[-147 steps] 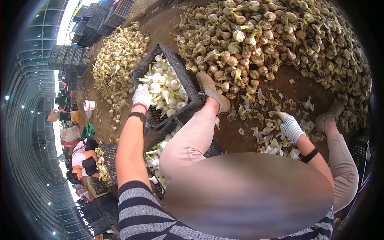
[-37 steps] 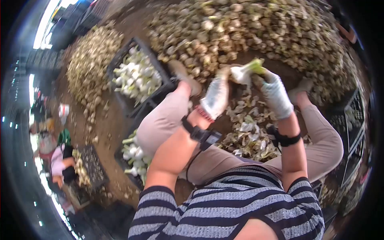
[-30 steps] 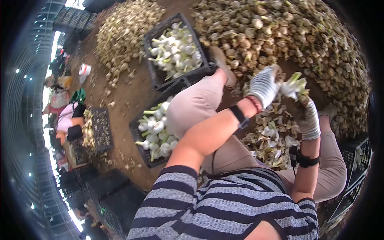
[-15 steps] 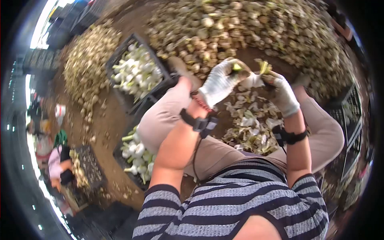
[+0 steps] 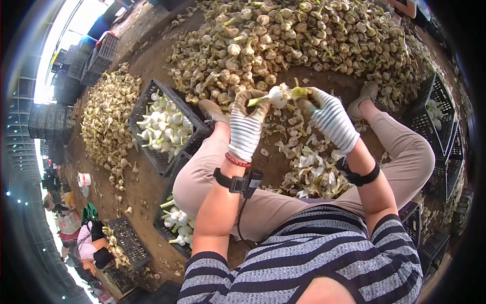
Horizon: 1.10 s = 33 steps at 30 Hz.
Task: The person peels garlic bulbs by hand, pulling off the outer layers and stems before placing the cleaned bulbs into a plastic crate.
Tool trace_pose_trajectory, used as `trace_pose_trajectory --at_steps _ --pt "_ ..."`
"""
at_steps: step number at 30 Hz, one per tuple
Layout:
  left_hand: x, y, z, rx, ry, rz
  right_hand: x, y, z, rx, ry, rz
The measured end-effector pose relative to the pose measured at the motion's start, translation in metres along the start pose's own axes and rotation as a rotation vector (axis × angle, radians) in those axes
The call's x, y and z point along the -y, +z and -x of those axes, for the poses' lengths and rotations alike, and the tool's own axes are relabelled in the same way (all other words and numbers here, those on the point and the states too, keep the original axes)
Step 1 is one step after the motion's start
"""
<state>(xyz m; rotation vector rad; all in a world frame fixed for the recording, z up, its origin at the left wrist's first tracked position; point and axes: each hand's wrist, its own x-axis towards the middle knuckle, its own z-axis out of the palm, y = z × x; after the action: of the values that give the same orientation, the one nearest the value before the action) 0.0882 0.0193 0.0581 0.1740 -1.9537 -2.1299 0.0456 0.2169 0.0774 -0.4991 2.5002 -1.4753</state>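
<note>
My left hand [image 5: 246,121], in a striped glove with a brown palm, closes its fingers round the short green stem of a white garlic bulb [image 5: 278,96]. The bulb points to the right, its root end close by my right hand [image 5: 330,115]. That hand wears a matching glove and pinches a strip of yellowish garlic skin [image 5: 299,92] beside the bulb. Beneath both hands, loose garlic skins [image 5: 314,162] litter the ground between my legs.
Ahead lies a big heap of unpeeled garlic [image 5: 314,35]; a smaller heap [image 5: 111,126] is at the left. A black crate [image 5: 152,152] of white bulbs stands by my left leg, with more crates [image 5: 439,119] at the right. Another person [image 5: 91,243] sits at lower left.
My left hand has turned and moved left, bringing the bulb more plainly into view. My right hand has shifted left and down. The camera view has shifted too.
</note>
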Motion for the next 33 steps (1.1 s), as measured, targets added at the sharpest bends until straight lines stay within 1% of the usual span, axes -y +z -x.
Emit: trace_pose_trajectory --at_steps 1,3,4,5,7,8,11,12,13,15,16,18,21,22,23,24,25,26,27,28,29,31,32,33 --pt "-0.001 0.003 0.001 0.003 -0.002 0.001 0.014 0.005 -0.001 -0.07 -0.097 -0.052" --pt "-0.002 0.006 0.005 -0.036 0.033 -0.023 0.025 0.02 -0.006 -0.181 -0.099 0.26" --pt "-0.004 0.007 0.007 -0.026 0.064 -0.075 0.019 0.027 -0.01 -0.249 -0.12 0.285" --pt "-0.001 0.005 0.006 -0.031 0.062 -0.072 0.014 0.03 -0.013 -0.243 -0.121 0.288" --pt "0.005 -0.001 0.005 -0.038 0.092 -0.114 0.01 0.031 -0.02 -0.172 -0.025 0.147" --pt "0.005 -0.002 0.005 -0.051 0.09 -0.135 0.014 0.028 -0.022 -0.128 0.029 -0.072" --pt "0.006 0.004 0.005 -0.088 0.041 -0.064 0.013 0.029 -0.018 -0.079 -0.005 -0.085" --pt "0.005 0.007 0.006 -0.105 0.072 -0.101 0.016 0.032 -0.014 -0.104 0.014 0.054" --pt "0.006 0.008 0.007 -0.097 0.07 -0.097 0.016 0.036 -0.013 -0.209 -0.095 0.236" --pt "0.006 0.008 0.008 -0.091 0.034 -0.129 0.022 0.035 -0.011 -0.212 -0.083 0.345" --pt "0.005 0.005 0.008 -0.081 0.012 -0.124 0.022 0.035 -0.01 -0.214 -0.083 0.346" --pt "0.004 0.002 0.008 -0.072 0.023 -0.132 0.017 0.039 -0.012 -0.205 -0.163 0.469" --pt "0.003 -0.001 0.008 -0.052 0.012 -0.093 0.001 0.039 -0.019 -0.262 -0.184 0.428" --pt "0.009 -0.003 0.007 -0.071 -0.018 -0.06 -0.007 0.034 -0.024 -0.185 -0.077 0.385" --pt "0.005 -0.002 0.006 -0.088 -0.049 -0.028 -0.01 0.024 -0.027 -0.055 0.085 0.277" --pt "0.001 0.001 0.007 -0.105 -0.21 0.222 -0.029 0.023 -0.026 -0.068 0.089 0.367" --pt "0.002 0.001 0.005 -0.103 -0.205 0.224 -0.047 0.023 -0.026 -0.078 0.09 0.459" --pt "0.004 -0.001 0.004 -0.115 -0.205 0.234 -0.051 0.019 -0.021 -0.075 0.089 0.462" --pt "0.006 -0.002 0.006 -0.129 -0.213 0.243 -0.054 0.017 -0.011 -0.072 0.053 0.532" --pt "0.005 0.0 0.007 -0.139 -0.174 0.252 -0.054 0.017 -0.003 -0.075 0.014 0.604" --pt "0.006 0.001 0.007 -0.139 -0.173 0.255 -0.042 0.016 0.001 -0.076 0.012 0.606" --pt "0.011 0.003 0.006 -0.164 -0.075 -0.112 -0.011 0.017 0.005 -0.141 -0.077 0.407" --pt "0.005 0.005 0.009 -0.151 -0.048 -0.156 0.0 0.022 0.005 -0.237 -0.18 0.319" --pt "0.003 0.006 0.012 -0.148 -0.05 -0.157 0.007 0.026 0.002 -0.239 -0.178 0.319"
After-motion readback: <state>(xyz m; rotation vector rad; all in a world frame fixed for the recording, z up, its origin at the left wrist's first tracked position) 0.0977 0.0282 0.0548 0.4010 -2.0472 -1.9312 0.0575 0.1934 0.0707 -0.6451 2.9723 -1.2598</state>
